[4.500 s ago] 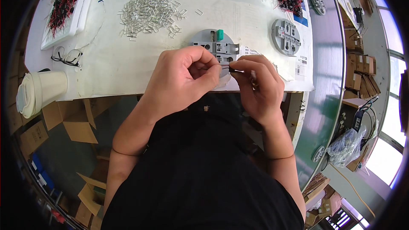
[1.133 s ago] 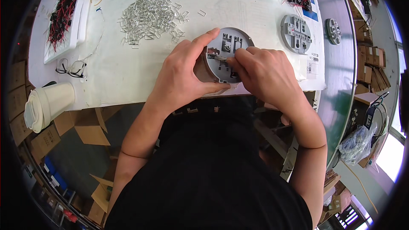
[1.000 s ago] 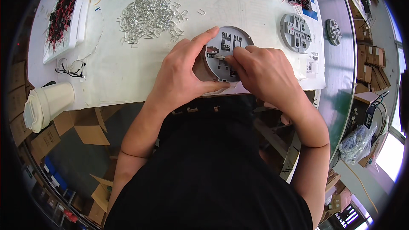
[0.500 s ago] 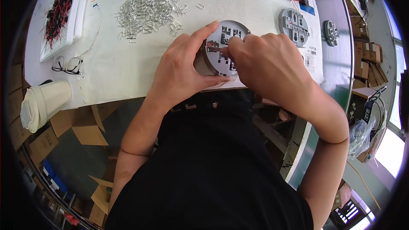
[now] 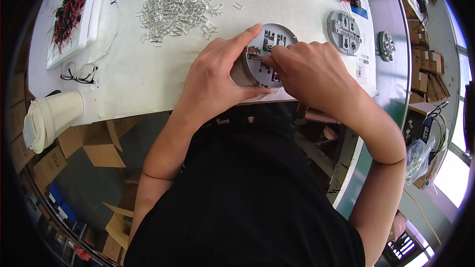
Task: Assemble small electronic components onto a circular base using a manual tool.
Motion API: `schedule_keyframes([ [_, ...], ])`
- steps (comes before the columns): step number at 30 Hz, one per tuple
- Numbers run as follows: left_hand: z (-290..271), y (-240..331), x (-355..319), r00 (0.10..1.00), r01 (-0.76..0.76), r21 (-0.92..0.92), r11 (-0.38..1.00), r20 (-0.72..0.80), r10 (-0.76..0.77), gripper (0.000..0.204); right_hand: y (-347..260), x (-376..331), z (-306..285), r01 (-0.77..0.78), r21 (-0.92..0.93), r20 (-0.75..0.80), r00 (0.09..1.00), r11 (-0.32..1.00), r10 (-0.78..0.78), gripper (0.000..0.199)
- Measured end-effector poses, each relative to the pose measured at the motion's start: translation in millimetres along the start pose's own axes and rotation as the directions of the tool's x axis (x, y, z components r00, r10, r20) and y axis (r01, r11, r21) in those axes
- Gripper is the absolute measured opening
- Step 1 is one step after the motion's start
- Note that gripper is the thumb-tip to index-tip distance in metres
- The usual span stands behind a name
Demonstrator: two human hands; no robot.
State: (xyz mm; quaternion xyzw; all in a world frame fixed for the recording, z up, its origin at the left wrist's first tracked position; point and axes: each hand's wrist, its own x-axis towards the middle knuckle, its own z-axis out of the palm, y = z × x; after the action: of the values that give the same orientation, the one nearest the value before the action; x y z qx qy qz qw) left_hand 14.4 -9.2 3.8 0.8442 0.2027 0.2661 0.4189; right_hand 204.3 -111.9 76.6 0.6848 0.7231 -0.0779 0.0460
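Note:
A round grey plastic housing with slots and raised blocks stands at the front edge of the table, tilted up. My left hand grips its left rim, thumb at the lower edge and forefinger at the top. Over the right part of the housing, my right hand is closed in a pinch, its fingertips at the middle of the face. What they hold there, if anything, is too small and covered to make out. A small brownish metal-looking piece sits in the housing left of those fingertips.
A heap of U-shaped metal pins lies at the back left. Two more grey housings lie to the right. Red and black wired parts fill a white tray at far left. Glasses and a cream roll-shaped object are nearer.
The whole view has shifted slightly, so the table things appear a little farther right. Both hands keep nearly the same hold at the housing.

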Motion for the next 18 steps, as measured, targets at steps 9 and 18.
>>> schedule_keyframes([
  [9, 0, 1, -1, 1.0, 0.016, 0.009, 1.0, 0.014, -0.016, 0.106, 1, -6, 19, 0.001, 0.017, -0.137, 0.991, 1.0, 0.001, 0.027],
  [18, 2, 0, 0, 1.0, 0.014, -0.011, 1.0, 0.002, -0.014, 0.109, -2, -9, 12, -0.038, 0.036, -0.097, 0.994, 0.999, 0.041, 0.028],
])
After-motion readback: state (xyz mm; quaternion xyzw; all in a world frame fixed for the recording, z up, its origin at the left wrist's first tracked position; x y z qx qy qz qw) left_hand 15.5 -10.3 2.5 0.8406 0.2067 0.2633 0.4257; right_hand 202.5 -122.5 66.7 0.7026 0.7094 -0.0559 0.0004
